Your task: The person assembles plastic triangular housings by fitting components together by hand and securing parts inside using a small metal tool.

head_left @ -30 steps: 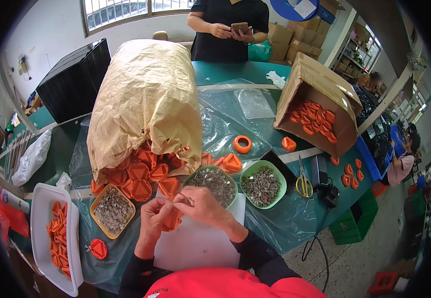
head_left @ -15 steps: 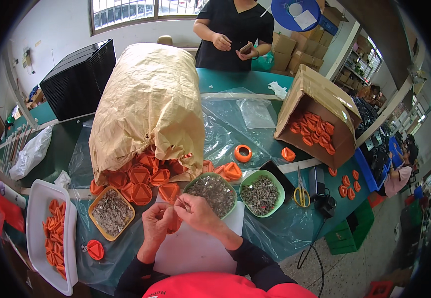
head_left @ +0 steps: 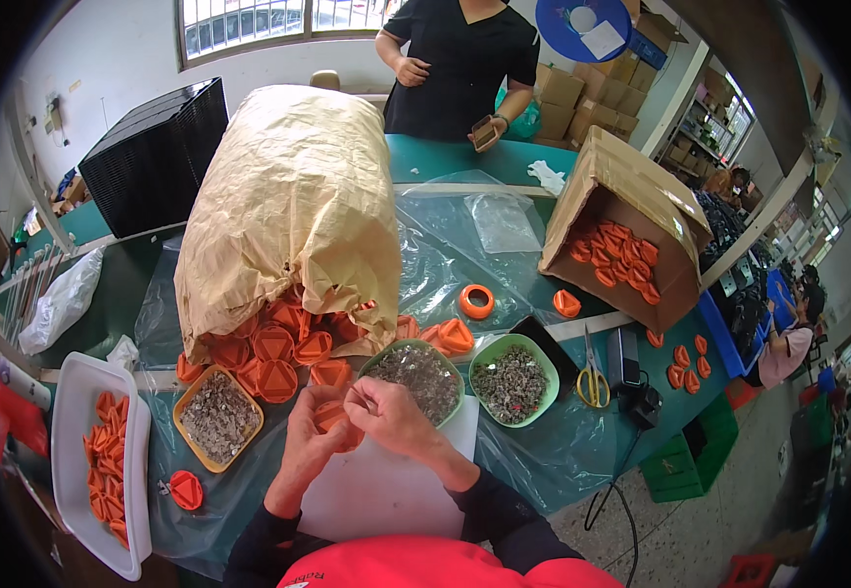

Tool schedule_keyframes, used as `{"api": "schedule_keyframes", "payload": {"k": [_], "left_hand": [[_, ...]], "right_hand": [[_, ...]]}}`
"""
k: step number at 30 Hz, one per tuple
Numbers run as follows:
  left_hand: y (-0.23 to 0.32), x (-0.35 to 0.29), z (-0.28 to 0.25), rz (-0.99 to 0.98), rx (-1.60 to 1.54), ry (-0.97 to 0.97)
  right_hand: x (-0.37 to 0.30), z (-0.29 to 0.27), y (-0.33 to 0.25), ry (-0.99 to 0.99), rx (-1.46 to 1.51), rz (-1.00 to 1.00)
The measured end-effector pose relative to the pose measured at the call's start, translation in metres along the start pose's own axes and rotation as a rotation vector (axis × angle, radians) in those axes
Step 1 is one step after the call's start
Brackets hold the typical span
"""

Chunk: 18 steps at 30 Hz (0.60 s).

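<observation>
My left hand point(head_left: 304, 443) is closed around a round orange plastic part point(head_left: 330, 416) above a white sheet point(head_left: 376, 498). My right hand point(head_left: 394, 419) meets it from the right, thumb and fingers pinched together at the part's edge; whatever sits in that pinch is too small to make out. Behind my hands stand a green bowl point(head_left: 427, 384) of small metal pieces and a lighter green bowl point(head_left: 514, 383) of similar pieces. An orange-yellow bowl point(head_left: 218, 419) of small pieces lies to the left. More orange parts point(head_left: 275, 380) spill from a large brown paper sack point(head_left: 293, 196).
A white bin point(head_left: 141, 480) with orange parts stands at the left. To the right are scissors point(head_left: 594, 384), a black adapter point(head_left: 624, 358) with a cable, and a tipped cardboard box point(head_left: 631, 186) holding orange pieces. Across the table a person point(head_left: 460, 69) stands holding a phone.
My left hand has turned the orange part so more of it shows, and my right hand stays pinched beside it. The person opposite has lowered the phone and drawn the other hand away.
</observation>
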<state>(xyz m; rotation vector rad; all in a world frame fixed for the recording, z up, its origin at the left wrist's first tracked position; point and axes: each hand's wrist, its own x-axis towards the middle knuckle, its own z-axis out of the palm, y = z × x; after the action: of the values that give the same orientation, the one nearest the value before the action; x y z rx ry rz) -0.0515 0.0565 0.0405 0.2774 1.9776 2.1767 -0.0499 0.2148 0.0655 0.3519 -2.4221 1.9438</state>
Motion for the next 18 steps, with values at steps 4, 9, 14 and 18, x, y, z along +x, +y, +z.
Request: {"api": "schedule_keyframes", "payload": {"k": [4, 9, 14, 18], "left_hand": [[0.003, 0.005, 0.003, 0.130, 0.077, 0.063], [0.011, 0.007, 0.007, -0.058, -0.164, 0.102], [0.010, 0.020, 0.014, -0.170, -0.503, 0.110], [0.016, 0.019, 0.028, -0.206, -0.653, 0.115]], "right_hand": [[-0.001, -0.005, -0.008, -0.009, 0.043, 0.034], [0.003, -0.012, -0.001, -0.021, 0.128, 0.071], [0.008, -0.020, -0.007, 0.013, 0.209, 0.062], [0.005, -0.022, -0.022, 0.082, 0.332, 0.129]]}}
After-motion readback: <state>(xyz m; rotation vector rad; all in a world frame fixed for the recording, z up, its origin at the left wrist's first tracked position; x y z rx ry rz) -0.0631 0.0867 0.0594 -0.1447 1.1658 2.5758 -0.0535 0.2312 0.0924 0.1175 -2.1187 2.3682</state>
